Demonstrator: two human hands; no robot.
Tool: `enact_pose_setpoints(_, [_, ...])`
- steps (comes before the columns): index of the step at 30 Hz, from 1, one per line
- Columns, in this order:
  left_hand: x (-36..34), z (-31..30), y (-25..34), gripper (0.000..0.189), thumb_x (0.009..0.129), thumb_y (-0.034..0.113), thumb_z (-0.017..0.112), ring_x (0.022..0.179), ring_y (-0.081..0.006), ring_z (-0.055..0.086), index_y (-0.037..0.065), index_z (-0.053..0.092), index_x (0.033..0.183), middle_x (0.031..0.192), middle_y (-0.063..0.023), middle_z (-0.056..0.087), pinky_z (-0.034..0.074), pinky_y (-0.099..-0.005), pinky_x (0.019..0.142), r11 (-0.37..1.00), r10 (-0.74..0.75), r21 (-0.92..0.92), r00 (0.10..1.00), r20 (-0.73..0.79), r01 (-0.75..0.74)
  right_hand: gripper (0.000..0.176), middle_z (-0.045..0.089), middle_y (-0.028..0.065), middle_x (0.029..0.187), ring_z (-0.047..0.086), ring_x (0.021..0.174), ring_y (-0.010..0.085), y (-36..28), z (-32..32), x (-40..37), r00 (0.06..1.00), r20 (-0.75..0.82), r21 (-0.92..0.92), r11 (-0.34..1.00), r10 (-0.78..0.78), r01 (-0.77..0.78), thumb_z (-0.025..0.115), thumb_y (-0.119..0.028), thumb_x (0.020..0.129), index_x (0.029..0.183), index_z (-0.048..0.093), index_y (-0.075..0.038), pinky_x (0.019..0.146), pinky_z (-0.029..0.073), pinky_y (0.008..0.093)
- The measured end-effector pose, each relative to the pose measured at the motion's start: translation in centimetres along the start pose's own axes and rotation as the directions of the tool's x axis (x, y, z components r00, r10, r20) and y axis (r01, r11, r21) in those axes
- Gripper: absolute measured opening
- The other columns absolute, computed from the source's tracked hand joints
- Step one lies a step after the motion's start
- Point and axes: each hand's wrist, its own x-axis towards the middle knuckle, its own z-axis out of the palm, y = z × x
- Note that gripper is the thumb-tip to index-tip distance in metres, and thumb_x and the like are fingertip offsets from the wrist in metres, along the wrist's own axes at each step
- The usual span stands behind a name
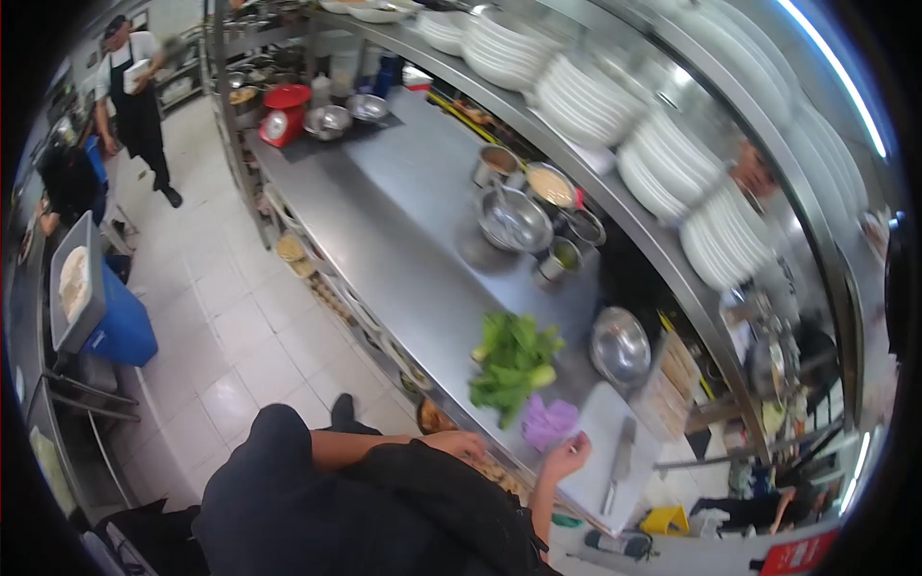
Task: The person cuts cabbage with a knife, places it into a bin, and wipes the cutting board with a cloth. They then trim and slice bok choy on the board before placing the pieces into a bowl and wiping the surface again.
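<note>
My right hand (567, 456) is at the near edge of a white cutting board (600, 422), fingertips touching a heap of purple cabbage (549, 422). A knife (619, 466) lies on the board just right of that hand. A pile of leafy greens (514, 365) lies on the steel counter (413, 240) beside the cabbage. My left hand (461, 444) rests at the counter's front edge, holding nothing that I can see; its fingers are hard to make out.
An upturned steel bowl (619, 346) sits behind the board. Pots and bowls of sauces (523, 206) stand mid-counter, and a red scale (283, 113) at the far end. Stacked white plates (586, 101) fill the shelf above. A person in an apron (134, 101) stands across the tiled floor; a blue bin (120, 322) is left.
</note>
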Motion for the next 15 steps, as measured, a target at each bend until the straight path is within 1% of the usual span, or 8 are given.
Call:
enact_pose_setpoints(4, [-9.7,-15.0,0.9,0.022,0.09,0.005,0.064,0.11,-0.0326,0.064,0.004,0.071,0.111,0.116,-0.0153,0.067,0.052,-0.0418,0.093,0.962,-0.216,0.079,0.903,-0.372,0.263,0.018,0.06,0.0107,0.1,0.058,0.086,0.0183,-16.7,17.9,-12.1,0.869,0.255,0.305,0.888,-0.425,0.345,0.067,0.0,0.092,0.11,0.065,0.001,0.074,0.049,0.0311])
enact_pose_setpoints(7, [-14.5,-26.4,4.6,0.022,0.093,0.004,0.063,0.113,-0.0283,0.065,0.006,0.071,0.113,0.121,-0.0123,0.067,0.054,-0.0372,0.09,0.847,-0.288,0.151,0.679,-0.676,0.509,0.013,0.058,0.0074,0.088,0.054,0.078,0.0135,-24.6,27.6,-16.3,0.807,0.474,0.477,0.873,-0.351,0.1,0.071,-0.003,0.091,0.102,0.065,-0.001,0.069,0.047,0.0296])
enact_pose_setpoints(8, [-16.1,-29.7,6.5,0.022,0.093,0.004,0.063,0.113,-0.0283,0.065,0.006,0.071,0.113,0.121,-0.0123,0.067,0.054,-0.0372,0.09,0.83,-0.298,0.162,0.671,-0.679,0.534,0.011,0.058,0.0058,0.082,0.053,0.075,0.0125,-26.6,30.3,-16.7,0.773,0.55,0.466,0.884,-0.316,0.03,0.072,-0.006,0.09,0.096,0.064,-0.001,0.067,0.046,0.0291])
enact_pose_setpoints(9, [-17.5,-32.4,8.1,0.02,0.092,0.006,0.065,0.11,-0.0293,0.066,0.005,0.071,0.112,0.116,-0.013,0.068,0.054,-0.0378,0.088,0.825,-0.214,0.146,0.541,-0.813,0.546,0.013,0.057,0.0042,0.076,0.052,0.071,0.0115,-28.6,32.8,-16.8,0.73,0.624,0.445,0.895,-0.281,-0.036,0.074,-0.008,0.09,0.09,0.064,-0.001,0.065,0.045,0.0287])
enact_pose_setpoints(10, [-18.9,-34.6,9.3,0.019,0.092,0.008,0.067,0.107,-0.0304,0.067,0.003,0.071,0.11,0.112,-0.0136,0.069,0.055,-0.0384,0.087,0.825,-0.118,0.129,0.391,-0.913,0.55,0.013,0.057,0.0043,0.071,0.052,0.067,0.0138,-30.7,35.4,-16.6,0.716,0.625,0.447,0.895,-0.31,-0.002,0.075,-0.009,0.09,0.087,0.064,-0.002,0.063,0.045,0.0306])
enact_pose_setpoints(11, [-20.5,-36.3,10.4,0.019,0.092,0.008,0.067,0.107,-0.0304,0.067,0.003,0.071,0.11,0.112,-0.0136,0.069,0.055,-0.0384,0.087,0.813,-0.124,0.131,0.389,-0.913,0.568,0.014,0.056,0.0044,0.067,0.052,0.062,0.0162,-32.8,38.2,-16.1,0.701,0.627,0.446,0.894,-0.34,0.034,0.075,-0.01,0.089,0.085,0.064,-0.002,0.061,0.045,0.0326])
enact_pose_setpoints(13, [-24.0,-39.0,11.8,0.019,0.093,0.01,0.066,0.108,-0.0293,0.067,0.005,0.072,0.111,0.116,-0.0129,0.069,0.055,-0.0384,0.085,0.791,-0.076,0.046,0.172,-0.982,0.61,0.016,0.06,0.0051,0.069,0.053,0.064,0.0156,-35.7,45.4,-15.0,0.658,0.593,0.533,0.838,-0.465,0.113,0.076,-0.013,0.089,0.084,0.065,-0.002,0.062,0.046,0.0324])
enact_pose_setpoints(15, [-27.7,-39.4,11.3,0.021,0.093,0.01,0.067,0.108,-0.0287,0.067,0.006,0.072,0.113,0.119,-0.0127,0.068,0.055,-0.0383,0.084,0.759,-0.082,-0.015,0.073,-0.994,0.651,0.016,0.062,0.0061,0.07,0.056,0.065,0.0165,-40.3,52.0,-14.1,0.595,0.619,0.555,0.822,-0.513,0.131,0.077,-0.014,0.088,0.085,0.066,-0.002,0.064,0.048,0.0328])
